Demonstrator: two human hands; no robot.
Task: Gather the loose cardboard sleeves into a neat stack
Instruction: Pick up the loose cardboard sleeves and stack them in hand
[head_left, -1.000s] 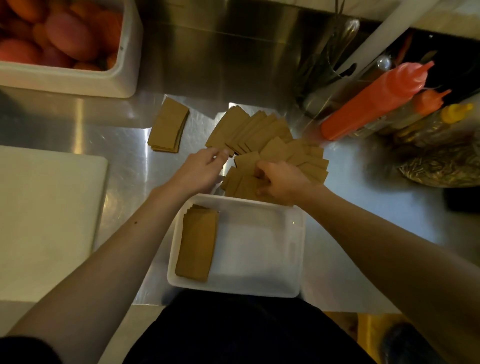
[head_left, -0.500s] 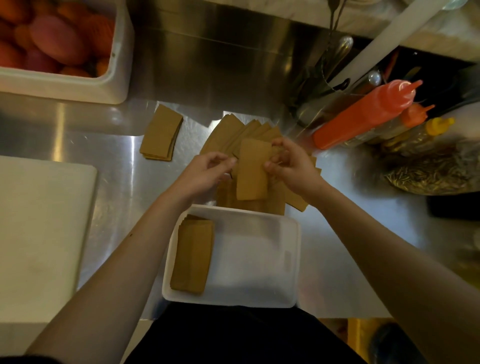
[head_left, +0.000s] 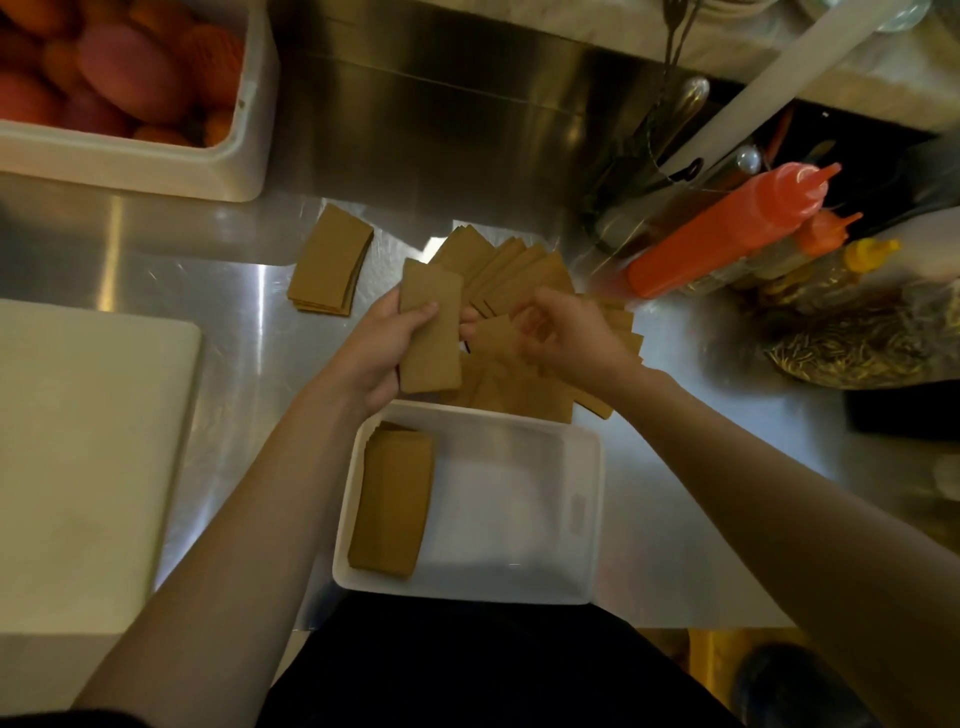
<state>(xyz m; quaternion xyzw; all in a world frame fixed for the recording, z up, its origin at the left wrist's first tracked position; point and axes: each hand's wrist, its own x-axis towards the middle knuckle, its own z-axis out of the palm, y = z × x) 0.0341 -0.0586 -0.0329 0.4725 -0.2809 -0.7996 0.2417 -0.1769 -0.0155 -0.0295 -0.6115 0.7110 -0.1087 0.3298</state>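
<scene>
Loose brown cardboard sleeves (head_left: 519, 270) lie fanned out on the steel counter behind a white tray (head_left: 587, 519). My left hand (head_left: 379, 348) grips a small upright bundle of sleeves (head_left: 431, 327) above the pile. My right hand (head_left: 566, 332) pinches the edge of another sleeve (head_left: 493, 338) just right of that bundle. A neat stack of sleeves (head_left: 392, 501) lies along the tray's left side. Another small stack (head_left: 330, 267) sits on the counter to the back left.
A white cutting board (head_left: 78, 467) lies at the left. A white bin of red-orange fruit (head_left: 124, 73) stands at the back left. Squeeze bottles (head_left: 727, 228), a utensil holder (head_left: 660, 156) and a bag of seeds (head_left: 857, 343) crowd the right.
The bundle passed from my right hand into my left and shifted left. My right hand has dropped back to the loose pile and taken hold of another sleeve.
</scene>
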